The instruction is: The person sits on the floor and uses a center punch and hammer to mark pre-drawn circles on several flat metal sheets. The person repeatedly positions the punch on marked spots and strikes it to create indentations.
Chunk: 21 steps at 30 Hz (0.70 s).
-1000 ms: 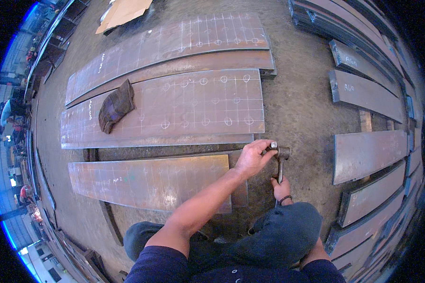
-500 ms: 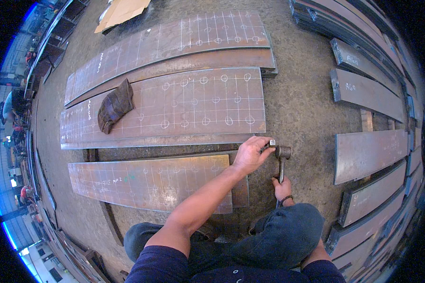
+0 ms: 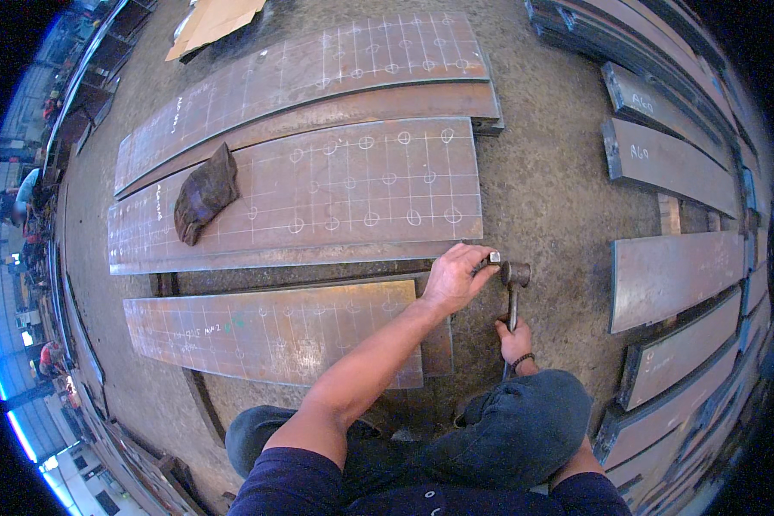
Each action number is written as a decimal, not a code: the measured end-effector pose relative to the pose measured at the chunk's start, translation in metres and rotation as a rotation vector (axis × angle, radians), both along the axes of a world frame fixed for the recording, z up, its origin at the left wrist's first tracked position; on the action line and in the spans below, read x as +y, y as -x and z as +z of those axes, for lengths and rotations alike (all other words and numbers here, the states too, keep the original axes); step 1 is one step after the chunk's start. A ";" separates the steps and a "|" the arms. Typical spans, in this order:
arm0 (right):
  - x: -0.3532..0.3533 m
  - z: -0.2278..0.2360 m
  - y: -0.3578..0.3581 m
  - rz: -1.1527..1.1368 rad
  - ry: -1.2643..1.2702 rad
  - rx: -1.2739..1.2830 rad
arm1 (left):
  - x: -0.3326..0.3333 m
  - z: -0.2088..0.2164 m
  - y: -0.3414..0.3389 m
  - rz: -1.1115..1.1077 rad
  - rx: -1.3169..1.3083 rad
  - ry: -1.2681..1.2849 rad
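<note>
My left hand (image 3: 457,277) reaches across the near steel plate (image 3: 353,335) and pinches a short square-ended metal bar (image 3: 494,257) between thumb and fingers. Its lower end is hidden by the hand. Right beside that bar is the round head of a hammer (image 3: 515,273). My right hand (image 3: 515,340), with a dark bracelet at the wrist, is wrapped around the hammer's handle. Both hands are just past the right ends of the chalk-marked plates, by the corner of the middle plate (image 3: 361,185).
A dark, crumpled glove-like piece (image 3: 206,194) lies on the middle plate. Another gridded plate (image 3: 301,77) lies beyond, near a cardboard sheet (image 3: 218,24). Thick steel plates (image 3: 675,279) line the right side. A person (image 3: 21,198) bends at the far left.
My hands, the metal bar and the hammer have hardly moved; the hammer head is slightly higher in view. The view has shifted a little. The person at far left has changed posture.
</note>
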State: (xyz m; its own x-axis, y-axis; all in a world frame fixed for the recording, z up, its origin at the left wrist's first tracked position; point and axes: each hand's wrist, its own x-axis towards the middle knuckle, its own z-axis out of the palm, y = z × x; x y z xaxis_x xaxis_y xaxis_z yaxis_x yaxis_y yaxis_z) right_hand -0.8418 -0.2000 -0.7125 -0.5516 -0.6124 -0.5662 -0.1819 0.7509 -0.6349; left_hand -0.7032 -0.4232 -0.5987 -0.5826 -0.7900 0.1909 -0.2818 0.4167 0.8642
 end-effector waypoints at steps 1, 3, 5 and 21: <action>0.001 -0.002 0.000 -0.006 -0.012 0.004 | 0.000 0.000 0.000 -0.002 -0.001 -0.001; 0.002 -0.008 0.001 0.013 -0.010 0.002 | -0.001 -0.002 0.000 -0.008 -0.003 -0.004; 0.004 -0.012 0.002 0.027 -0.005 0.019 | -0.002 -0.002 0.000 -0.006 0.005 0.000; 0.003 -0.002 0.003 0.018 -0.010 -0.068 | -0.005 0.010 0.000 0.294 0.095 0.006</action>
